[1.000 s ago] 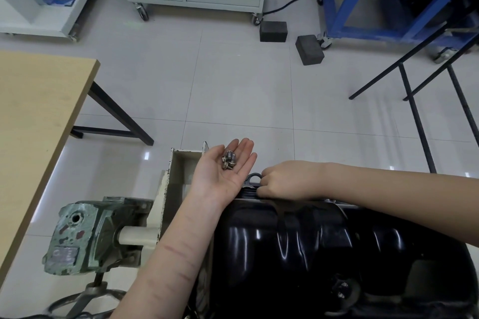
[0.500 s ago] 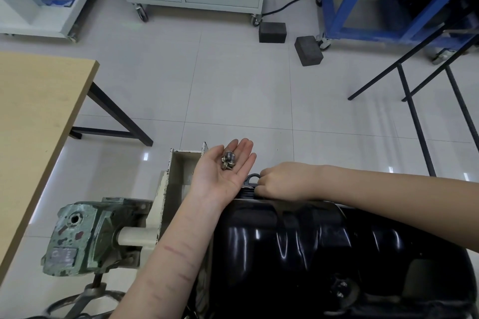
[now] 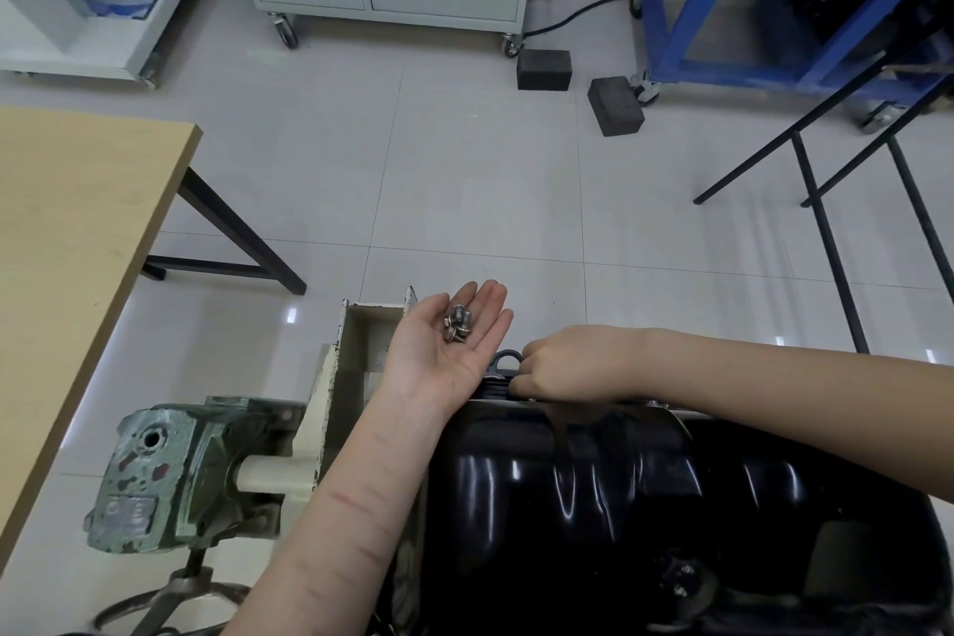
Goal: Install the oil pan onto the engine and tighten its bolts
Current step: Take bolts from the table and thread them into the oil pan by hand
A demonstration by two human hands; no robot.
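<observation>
1. Keep the left hand (image 3: pixel 448 341) flat and palm-up, fingers straight, so the spare bolts (image 3: pixel 458 324) lying loose on it cannot roll off.
2. The black oil pan (image 3: pixel 593 496) sits on the engine; judge each hole aligned before threading.
3. The right hand (image 3: pixel 565 366), fingers curled at the pan's far rim, probably turns a bolt; what it pinches is hidden. Start by finger, straight, never forced.
</observation>
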